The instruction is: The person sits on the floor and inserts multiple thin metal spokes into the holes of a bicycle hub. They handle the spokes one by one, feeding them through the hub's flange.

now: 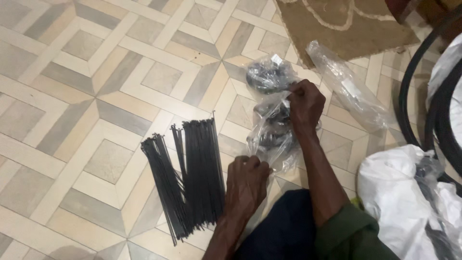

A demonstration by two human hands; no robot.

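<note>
My right hand (304, 105) pinches the top edge of a clear plastic bag (273, 137) that holds dark round parts and lies on the tiled floor. My left hand (247, 179) grips the bag's lower end, fingers closed on the plastic. Just left of that hand lie two bundles of thin black spokes (187, 175), spread side by side on the tiles. A second clear bag of black parts (269, 74) sits right above the one I hold.
A long clear plastic sleeve (349, 89) lies at the right beside a brown doormat (337, 24). A white plastic bag (399, 192) sits at the lower right. Black bicycle tyres (409, 82) curve along the right edge.
</note>
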